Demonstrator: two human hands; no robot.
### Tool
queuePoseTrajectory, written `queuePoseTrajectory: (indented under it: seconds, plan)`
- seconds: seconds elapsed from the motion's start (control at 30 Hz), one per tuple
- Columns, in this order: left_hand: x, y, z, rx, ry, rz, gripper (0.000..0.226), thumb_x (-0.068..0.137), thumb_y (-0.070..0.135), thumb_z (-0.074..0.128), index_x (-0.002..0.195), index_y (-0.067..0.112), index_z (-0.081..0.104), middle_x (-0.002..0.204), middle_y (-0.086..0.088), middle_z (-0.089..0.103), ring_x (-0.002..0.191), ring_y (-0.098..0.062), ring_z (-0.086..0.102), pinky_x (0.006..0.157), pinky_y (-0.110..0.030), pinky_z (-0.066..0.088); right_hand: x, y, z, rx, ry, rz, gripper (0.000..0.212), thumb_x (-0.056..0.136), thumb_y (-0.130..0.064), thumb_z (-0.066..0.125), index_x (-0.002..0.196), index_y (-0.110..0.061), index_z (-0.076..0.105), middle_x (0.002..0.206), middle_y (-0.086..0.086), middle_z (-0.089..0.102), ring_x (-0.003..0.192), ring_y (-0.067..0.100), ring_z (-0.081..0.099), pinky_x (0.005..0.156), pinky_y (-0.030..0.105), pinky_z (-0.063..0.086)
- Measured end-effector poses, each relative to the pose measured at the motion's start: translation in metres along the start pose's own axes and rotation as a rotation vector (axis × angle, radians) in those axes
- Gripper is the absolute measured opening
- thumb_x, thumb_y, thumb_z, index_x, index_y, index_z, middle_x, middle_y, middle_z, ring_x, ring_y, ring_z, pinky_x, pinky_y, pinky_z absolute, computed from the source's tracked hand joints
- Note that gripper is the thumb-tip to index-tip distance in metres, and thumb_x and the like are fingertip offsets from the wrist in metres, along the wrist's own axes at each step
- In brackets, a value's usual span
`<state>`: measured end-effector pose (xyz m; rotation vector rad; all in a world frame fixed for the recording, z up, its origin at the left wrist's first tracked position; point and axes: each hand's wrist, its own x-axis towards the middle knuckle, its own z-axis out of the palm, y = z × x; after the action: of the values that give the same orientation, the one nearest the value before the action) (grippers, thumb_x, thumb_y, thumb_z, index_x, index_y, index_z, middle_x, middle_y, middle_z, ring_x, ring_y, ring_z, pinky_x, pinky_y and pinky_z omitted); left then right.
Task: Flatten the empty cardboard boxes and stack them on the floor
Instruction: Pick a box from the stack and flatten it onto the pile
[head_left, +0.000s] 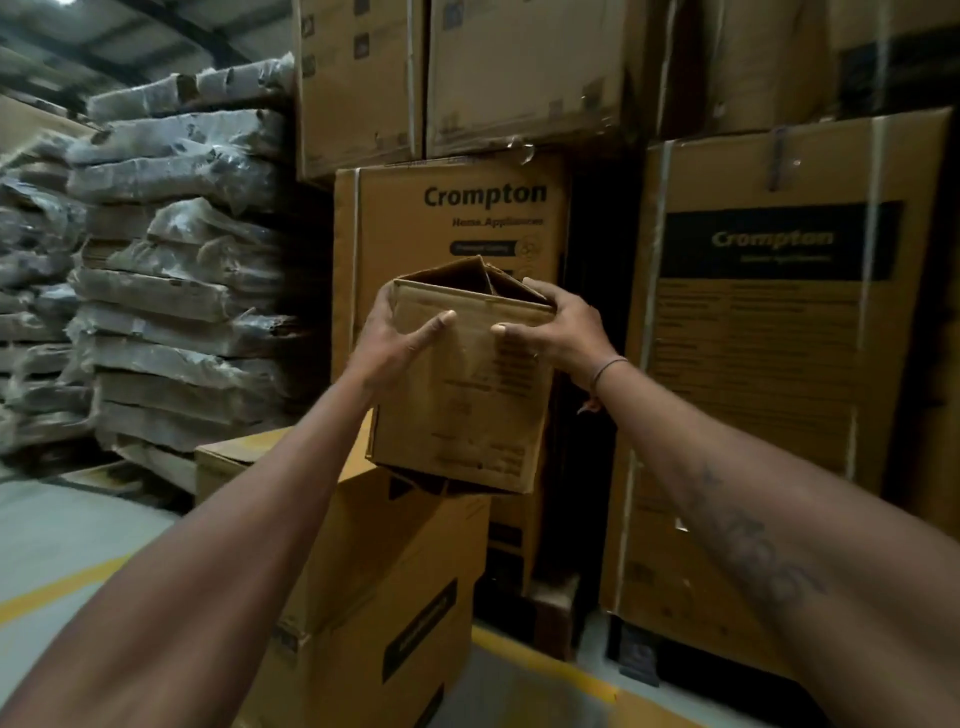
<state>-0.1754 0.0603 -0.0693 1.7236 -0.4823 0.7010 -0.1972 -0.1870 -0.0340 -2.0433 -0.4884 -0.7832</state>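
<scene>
Cardboard was seen on every side, though the task's own box (462, 395) was the small one held up at the centre. Behind it, tall cartons (769, 384) printed with "Crompton" were stacked against each other, rising out of view. To the left, wrapped bundles (171, 312) were piled in rows. Below the held box, a larger closed carton (374, 571) was seen resting on the grey floor (62, 535), which was marked with a yellow line (545, 662).

The box was held in the air, its top open and its flaps partly folded inward; its lower edge was just above the closed carton. It was not yet flattened. The left hand (400, 338) was closed on the box's upper left corner, thumb pressed on the near face and the other fingers wrapped behind. The right hand (561, 327) was clamped on the upper right corner, thumb on the near face and fingers curled over the rim. A thin band (608, 366) was worn on the right wrist.
</scene>
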Motion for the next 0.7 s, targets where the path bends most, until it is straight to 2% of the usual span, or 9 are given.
queuePoseTrajectory:
  seconds: [0.17, 0.3, 0.4, 0.47, 0.53, 0.6, 0.7]
  plan:
    - [-0.047, 0.045, 0.066, -0.115, -0.134, 0.113, 0.087, 0.080, 0.049, 0.086, 0.148, 0.048, 0.032, 0.146, 0.005, 0.046, 0.134, -0.021, 0.051, 0.100, -0.054, 0.056, -0.068, 0.012, -0.083, 0.023, 0.044, 0.027, 0.088, 0.072, -0.040, 0.092, 0.150, -0.029, 0.052, 0.149, 0.000, 0.054, 0.134, 0.018, 0.053, 0.109, 0.037, 0.051]
    - [-0.093, 0.053, 0.119, -0.147, -0.231, 0.112, 0.091, 0.077, 0.044, 0.089, 0.148, 0.043, 0.033, 0.146, 0.003, 0.046, 0.133, -0.019, 0.051, 0.100, -0.052, 0.056, -0.130, 0.037, -0.131, -0.104, 0.075, 0.069, 0.086, 0.072, -0.046, 0.091, 0.148, -0.029, 0.055, 0.149, -0.001, 0.055, 0.138, 0.017, 0.050, 0.114, 0.041, 0.047]
    - [-0.130, 0.045, 0.163, -0.181, -0.270, 0.049, 0.092, 0.071, 0.046, 0.092, 0.144, 0.041, 0.037, 0.143, 0.004, 0.049, 0.130, -0.018, 0.054, 0.100, -0.051, 0.057, -0.175, 0.066, -0.157, -0.153, 0.061, 0.147, 0.083, 0.072, -0.044, 0.092, 0.146, -0.026, 0.058, 0.144, -0.007, 0.059, 0.131, 0.006, 0.051, 0.113, 0.027, 0.044]
    - [-0.156, 0.031, 0.194, -0.189, -0.307, 0.009, 0.088, 0.072, 0.043, 0.092, 0.142, 0.038, 0.039, 0.137, 0.006, 0.053, 0.126, -0.015, 0.057, 0.100, -0.049, 0.057, -0.205, 0.089, -0.168, -0.178, 0.056, 0.219, 0.081, 0.073, -0.042, 0.093, 0.145, -0.025, 0.060, 0.137, -0.013, 0.057, 0.127, 0.001, 0.049, 0.108, 0.017, 0.040]
    - [-0.185, 0.011, 0.222, -0.180, -0.352, -0.047, 0.087, 0.073, 0.040, 0.092, 0.142, 0.035, 0.039, 0.133, 0.006, 0.056, 0.122, -0.014, 0.059, 0.101, -0.048, 0.057, -0.236, 0.117, -0.172, -0.192, 0.060, 0.301, 0.084, 0.070, -0.045, 0.094, 0.144, -0.026, 0.061, 0.136, -0.010, 0.061, 0.128, 0.004, 0.054, 0.111, 0.021, 0.042]
    - [-0.217, -0.012, 0.247, -0.180, -0.399, -0.130, 0.090, 0.071, 0.042, 0.094, 0.141, 0.033, 0.037, 0.132, 0.006, 0.057, 0.121, -0.014, 0.061, 0.101, -0.047, 0.056, -0.272, 0.150, -0.170, -0.208, 0.052, 0.376, 0.085, 0.068, -0.048, 0.094, 0.144, -0.025, 0.061, 0.139, -0.002, 0.064, 0.130, 0.011, 0.057, 0.116, 0.034, 0.044]
    - [-0.267, -0.048, 0.275, -0.163, -0.467, -0.257, 0.095, 0.066, 0.046, 0.096, 0.138, 0.033, 0.036, 0.129, 0.007, 0.057, 0.120, -0.015, 0.061, 0.100, -0.042, 0.055, -0.330, 0.196, -0.158, -0.193, 0.015, 0.450, 0.088, 0.071, -0.046, 0.093, 0.147, -0.021, 0.057, 0.145, 0.001, 0.060, 0.135, 0.016, 0.054, 0.116, 0.044, 0.045]
